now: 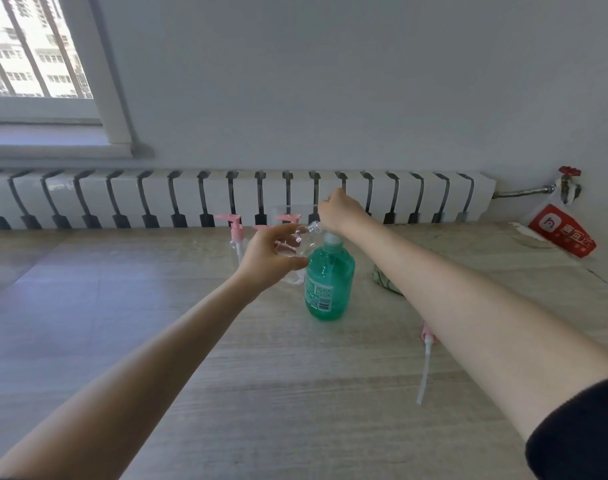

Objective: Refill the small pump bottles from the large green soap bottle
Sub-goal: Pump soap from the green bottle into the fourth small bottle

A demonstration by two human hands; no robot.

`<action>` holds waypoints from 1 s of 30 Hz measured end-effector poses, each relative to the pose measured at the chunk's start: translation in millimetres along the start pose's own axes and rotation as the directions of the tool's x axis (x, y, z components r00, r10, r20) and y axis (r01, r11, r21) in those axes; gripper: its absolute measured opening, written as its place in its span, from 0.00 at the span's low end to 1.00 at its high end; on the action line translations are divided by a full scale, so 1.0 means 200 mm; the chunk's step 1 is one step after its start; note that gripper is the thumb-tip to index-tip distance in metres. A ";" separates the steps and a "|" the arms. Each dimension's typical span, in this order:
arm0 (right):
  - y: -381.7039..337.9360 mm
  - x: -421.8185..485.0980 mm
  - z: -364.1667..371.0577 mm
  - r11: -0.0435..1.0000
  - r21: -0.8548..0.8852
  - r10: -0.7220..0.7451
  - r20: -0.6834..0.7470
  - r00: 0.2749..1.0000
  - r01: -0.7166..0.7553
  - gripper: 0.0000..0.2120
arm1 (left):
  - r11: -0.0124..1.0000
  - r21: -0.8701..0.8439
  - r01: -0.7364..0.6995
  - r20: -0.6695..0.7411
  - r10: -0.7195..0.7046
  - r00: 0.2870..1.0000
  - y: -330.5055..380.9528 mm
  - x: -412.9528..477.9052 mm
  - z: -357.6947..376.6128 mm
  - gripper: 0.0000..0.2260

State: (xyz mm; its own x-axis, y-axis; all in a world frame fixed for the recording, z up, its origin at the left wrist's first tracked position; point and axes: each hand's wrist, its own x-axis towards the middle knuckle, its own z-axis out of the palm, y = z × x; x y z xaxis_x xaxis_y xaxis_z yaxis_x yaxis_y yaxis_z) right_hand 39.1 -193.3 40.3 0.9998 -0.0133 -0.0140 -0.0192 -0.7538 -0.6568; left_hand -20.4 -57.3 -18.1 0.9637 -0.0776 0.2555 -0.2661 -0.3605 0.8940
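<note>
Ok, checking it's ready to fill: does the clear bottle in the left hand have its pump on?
No, the clear bottle in the left hand shows a bare threaded neck with no pump.

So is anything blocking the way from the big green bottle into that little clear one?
The clear bottle in the left hand has its neck open. But the green bottle seems capped, with the right hand right above its top.

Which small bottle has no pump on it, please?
The bottle in the left hand: its neck is bare, while those standing behind carry pink pumps.
</note>
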 end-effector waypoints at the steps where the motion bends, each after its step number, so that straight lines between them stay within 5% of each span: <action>1: -0.01 0.00 -0.01 1.000 0.010 0.005 -0.010 1.000 -0.005 0.17 | 1.000 -0.008 0.001 -0.003 -0.001 1.000 0.01 0.00 0.00 0.23; 6: -0.04 -0.02 -0.06 0.997 -0.074 -0.023 -0.039 0.999 0.020 0.27 | 1.000 -0.011 -0.013 -0.014 0.013 1.000 0.04 0.01 -0.01 0.25; 30: 0.03 0.02 0.04 0.995 -0.074 -0.066 -0.013 0.998 0.065 0.22 | 1.000 0.025 0.017 -0.026 -0.017 1.000 -0.02 0.00 0.01 0.25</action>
State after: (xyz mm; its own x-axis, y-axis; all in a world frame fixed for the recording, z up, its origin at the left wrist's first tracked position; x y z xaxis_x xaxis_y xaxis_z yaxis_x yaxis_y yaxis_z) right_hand 43.3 -192.2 31.1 0.9988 0.0276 0.0394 0.0457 -0.7998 -0.5985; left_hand -18.2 -57.9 -22.7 0.9671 -0.0476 0.2499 -0.2486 -0.3850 0.8888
